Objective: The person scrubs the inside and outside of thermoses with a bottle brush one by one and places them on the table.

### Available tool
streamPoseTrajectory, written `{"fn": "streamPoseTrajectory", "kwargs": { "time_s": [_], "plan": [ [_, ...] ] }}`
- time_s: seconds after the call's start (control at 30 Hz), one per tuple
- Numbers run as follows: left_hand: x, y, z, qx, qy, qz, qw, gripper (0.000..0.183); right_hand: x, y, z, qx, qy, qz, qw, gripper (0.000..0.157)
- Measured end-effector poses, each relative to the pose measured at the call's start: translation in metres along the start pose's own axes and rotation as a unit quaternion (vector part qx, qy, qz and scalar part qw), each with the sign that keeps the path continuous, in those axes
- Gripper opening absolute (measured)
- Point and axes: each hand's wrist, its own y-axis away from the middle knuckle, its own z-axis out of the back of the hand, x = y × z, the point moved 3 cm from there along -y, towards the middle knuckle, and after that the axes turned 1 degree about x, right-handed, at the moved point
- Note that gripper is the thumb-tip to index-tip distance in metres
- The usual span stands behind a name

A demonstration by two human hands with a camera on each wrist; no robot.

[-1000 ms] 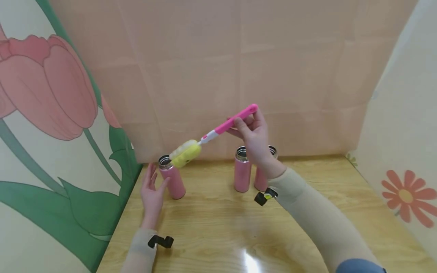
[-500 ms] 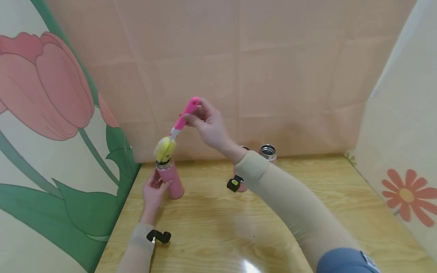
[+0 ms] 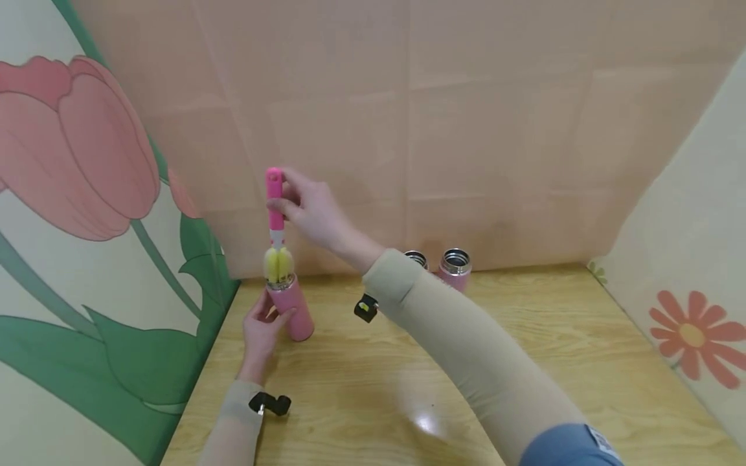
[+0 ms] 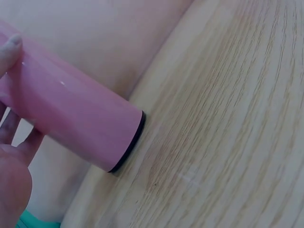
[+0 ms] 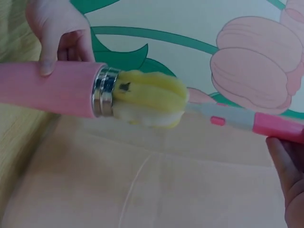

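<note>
My left hand [image 3: 262, 329] grips a pink bottle [image 3: 296, 312] that stands on the table at the left; thumb and fingers lie around its side. The right hand [image 3: 311, 210] pinches the pink handle of a bottle brush [image 3: 276, 200] held upright above it. In the right wrist view the brush's yellow and white sponge head [image 5: 152, 97] meets the bottle's silver threaded mouth [image 5: 103, 91], its tip hidden inside the rim. Only the lower bottle [image 4: 90, 114] and its dark base show in the left wrist view.
Two more uncapped pink bottles stand at the back: the right one [image 3: 456, 266] beside the left one [image 3: 416, 259], both partly hidden by the right sleeve [image 3: 460, 343]. A pinkish cloth [image 3: 495, 129] hangs behind the wooden table [image 3: 361, 414]. Painted walls flank both sides.
My right hand has moved left with the brush and turned it upright, bringing its sponge head into the bottle's mouth. The left hand has closed around the bottle from beside it.
</note>
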Motion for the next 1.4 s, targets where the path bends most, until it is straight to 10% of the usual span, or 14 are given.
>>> {"fn": "streamPoseTrajectory", "kwargs": {
  "time_s": [0.77,1.4],
  "plan": [
    [0.005,-0.006,0.011,-0.008,-0.029,0.019,0.9994,0.085,-0.014,-0.006,-0.053,0.075,0.041,-0.095,0.992,0.022],
    [0.007,0.000,0.003,-0.003,-0.022,-0.023,0.9995,0.078,-0.083,0.039,-0.097,0.085,0.082,-0.094,0.989,0.025]
  ]
}}
